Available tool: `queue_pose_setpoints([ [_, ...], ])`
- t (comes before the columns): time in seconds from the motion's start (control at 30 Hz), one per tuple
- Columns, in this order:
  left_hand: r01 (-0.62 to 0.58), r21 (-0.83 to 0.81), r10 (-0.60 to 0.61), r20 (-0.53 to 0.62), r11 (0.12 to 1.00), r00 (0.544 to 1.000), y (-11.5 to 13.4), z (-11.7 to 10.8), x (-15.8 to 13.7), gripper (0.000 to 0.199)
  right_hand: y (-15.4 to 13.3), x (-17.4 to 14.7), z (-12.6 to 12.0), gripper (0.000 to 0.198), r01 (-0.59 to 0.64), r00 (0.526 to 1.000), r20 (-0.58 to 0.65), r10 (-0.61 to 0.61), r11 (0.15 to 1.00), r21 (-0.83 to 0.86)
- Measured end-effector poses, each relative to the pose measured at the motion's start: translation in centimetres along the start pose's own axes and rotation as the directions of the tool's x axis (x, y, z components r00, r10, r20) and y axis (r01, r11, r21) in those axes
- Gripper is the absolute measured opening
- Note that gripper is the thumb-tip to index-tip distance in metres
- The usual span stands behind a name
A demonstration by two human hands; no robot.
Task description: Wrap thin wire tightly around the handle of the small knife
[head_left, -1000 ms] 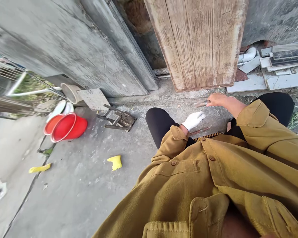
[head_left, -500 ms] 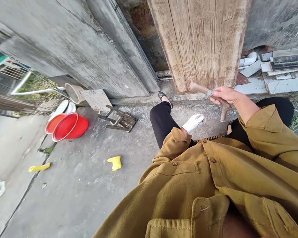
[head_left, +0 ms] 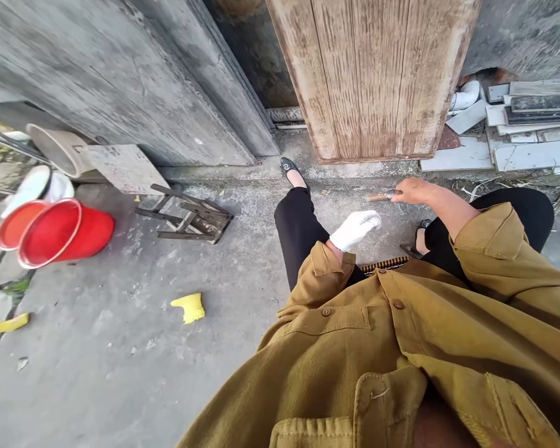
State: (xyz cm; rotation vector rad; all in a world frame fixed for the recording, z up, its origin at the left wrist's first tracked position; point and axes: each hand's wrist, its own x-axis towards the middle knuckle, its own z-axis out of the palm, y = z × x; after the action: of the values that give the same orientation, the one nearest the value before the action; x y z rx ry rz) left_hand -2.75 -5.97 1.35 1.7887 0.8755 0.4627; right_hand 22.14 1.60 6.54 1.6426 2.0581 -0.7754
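Observation:
My right hand, bare, is closed around a brown wooden stick with wire wound round it. A short length of the stick points left out of the fist; the rest is hidden by the hand. My left hand wears a white glove and hovers in front of my lap, its fingers stretched forward and slightly bent. I see nothing held in the glove. Below and beyond the hands lies the concrete floor between my spread knees.
A worn wooden board leans on the wall ahead. To the left are a small wooden stool lying over, a red bucket and a yellow piece on the ground. Stacked planks and tiles lie at the right.
The stick has swung in my right hand, so less of it shows, and that hand has lowered slightly. My gloved left hand has barely moved. The view has turned right.

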Motion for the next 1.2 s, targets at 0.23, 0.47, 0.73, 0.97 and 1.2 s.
queue_pose_setpoints([
  [0.23,0.06,-0.067,-0.069,-0.141,0.996,0.988,0.5,-3.4,0.6,0.027,-2.0,-0.7,2.3,0.027,0.272,0.917,0.29,-0.273,0.961,0.045],
  [0.47,0.231,-0.073,-0.241,-0.196,0.97,0.951,-3.6,-2.5,3.2,0.028,-1.5,-2.3,0.8,0.021,0.318,0.873,0.103,-0.477,0.717,0.62],
  [0.73,0.175,0.156,-0.169,-0.054,0.972,0.984,-4.3,-0.3,2.4,0.031,1.2,1.2,-0.5,0.023,0.166,0.981,-0.181,-0.074,0.799,0.578],
  [0.97,0.088,0.44,-0.115,0.035,0.894,0.993,-1.9,0.7,2.2,0.022,-1.7,2.9,1.3,0.028,0.055,0.994,-0.093,-0.054,0.998,0.003],
  [1.2,0.124,0.104,-0.109,-0.135,0.987,0.985,-2.7,-2.0,1.9,0.025,-2.5,0.6,1.0,0.01,0.287,0.789,0.499,-0.359,0.933,0.217],
])
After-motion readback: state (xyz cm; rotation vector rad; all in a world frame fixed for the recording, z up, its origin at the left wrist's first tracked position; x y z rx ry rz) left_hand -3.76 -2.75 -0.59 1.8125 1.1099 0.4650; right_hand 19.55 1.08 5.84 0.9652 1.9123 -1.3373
